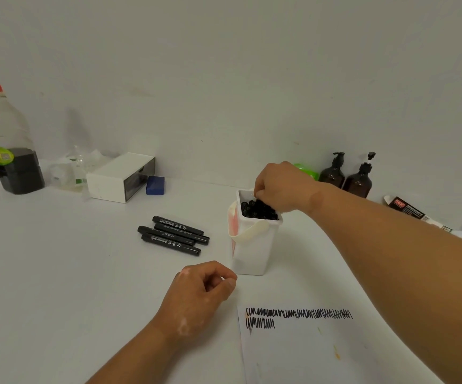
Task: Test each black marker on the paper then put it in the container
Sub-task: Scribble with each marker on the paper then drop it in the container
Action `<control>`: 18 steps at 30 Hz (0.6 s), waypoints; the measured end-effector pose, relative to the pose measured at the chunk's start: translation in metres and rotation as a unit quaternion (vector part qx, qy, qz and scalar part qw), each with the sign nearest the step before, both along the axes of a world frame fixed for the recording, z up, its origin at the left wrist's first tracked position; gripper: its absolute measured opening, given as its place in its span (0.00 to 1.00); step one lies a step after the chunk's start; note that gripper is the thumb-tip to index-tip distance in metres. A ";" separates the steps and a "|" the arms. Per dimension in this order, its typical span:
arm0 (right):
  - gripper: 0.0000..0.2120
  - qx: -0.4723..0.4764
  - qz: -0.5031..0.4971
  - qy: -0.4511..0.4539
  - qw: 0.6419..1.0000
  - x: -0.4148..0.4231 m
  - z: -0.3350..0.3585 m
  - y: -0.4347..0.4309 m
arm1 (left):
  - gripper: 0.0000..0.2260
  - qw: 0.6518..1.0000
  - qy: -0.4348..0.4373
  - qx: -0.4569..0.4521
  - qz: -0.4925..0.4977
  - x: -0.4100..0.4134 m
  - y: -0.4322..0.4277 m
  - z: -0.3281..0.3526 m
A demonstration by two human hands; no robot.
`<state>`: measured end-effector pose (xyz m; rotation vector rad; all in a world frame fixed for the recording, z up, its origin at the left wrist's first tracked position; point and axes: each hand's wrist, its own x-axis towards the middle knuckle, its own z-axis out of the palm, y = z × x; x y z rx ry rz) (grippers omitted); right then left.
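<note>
Hands were well apart: the right hand (282, 187) hung over the mouth of the white container (252, 253), its fingers bunched and pointing down among the black marker ends (257, 209) packed inside. Whether those fingers pinched one of the markers or only touched them could not be told. The left hand (199, 292) rested on the counter (58, 259) just in front and to the left of the container, loosely curled and holding nothing.

A cream handle (249, 234) hung down over the container's front wall. Four loose black markers (173, 235), capped, lay side by side on the counter to the left of the container, not touching it. The paper (307, 353) lay in front of the container, nearer the person, with one long row of black scribbles (299, 314) and a short row beneath it.

Behind and to the left of the container stood a white box (119, 177) with a blue block (155, 185) beside it, and farther left a clear bottle (8, 145) with a red cap and dark liquid at the bottom. Behind and to the right of the container stood two brown pump bottles (358, 178), with a green object (304, 170) partly hidden by the right hand.
</note>
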<state>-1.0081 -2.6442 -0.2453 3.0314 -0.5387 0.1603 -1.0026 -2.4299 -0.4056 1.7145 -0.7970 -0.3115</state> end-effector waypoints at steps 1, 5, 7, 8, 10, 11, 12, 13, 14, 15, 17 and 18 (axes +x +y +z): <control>0.12 0.009 0.000 -0.012 1.000 -0.002 0.002 -0.001 | 0.08 1.000 -0.003 0.001 0.001 0.000 0.000 0.000; 0.10 0.051 0.001 -0.085 0.995 -0.017 0.016 -0.006 | 0.08 1.000 -0.010 0.006 0.005 0.001 0.001 -0.001; 0.09 0.075 0.001 -0.137 0.988 -0.031 0.022 -0.009 | 0.08 1.000 -0.015 0.009 0.007 0.001 0.001 -0.002; 0.08 0.089 0.005 -0.165 0.982 -0.040 0.022 -0.010 | 0.08 1.000 -0.017 0.012 0.009 0.002 0.001 -0.002; 0.07 0.115 0.013 -0.216 0.969 -0.062 0.018 -0.008 | 0.08 1.000 -0.021 0.017 0.015 0.004 0.001 -0.002; 0.07 0.125 0.016 -0.239 0.963 -0.074 0.012 -0.006 | 0.07 0.999 -0.022 0.018 0.018 0.004 0.001 -0.003; 0.06 0.135 0.018 -0.260 0.956 -0.087 0.004 -0.003 | 0.07 0.999 -0.022 0.017 0.019 0.004 0.001 -0.003; 0.07 0.147 0.019 -0.280 0.948 -0.101 -0.005 0.000 | 0.07 0.999 -0.024 0.018 0.021 0.005 0.001 -0.003; 0.07 0.162 0.019 -0.298 0.940 -0.114 -0.015 0.002 | 0.08 0.999 -0.029 0.020 0.024 0.005 0.001 -0.003; 0.08 0.182 0.018 -0.312 0.932 -0.127 -0.026 0.004 | 0.08 0.999 -0.035 0.023 0.027 0.005 0.002 -0.003; 0.09 0.236 0.006 -0.326 0.915 -0.150 -0.053 0.007 | 0.08 0.998 -0.047 0.031 0.036 0.006 0.002 -0.002; 0.09 0.265 -0.002 -0.326 0.907 -0.160 -0.067 0.008 | 0.08 0.997 -0.053 0.034 0.041 0.005 0.002 -0.002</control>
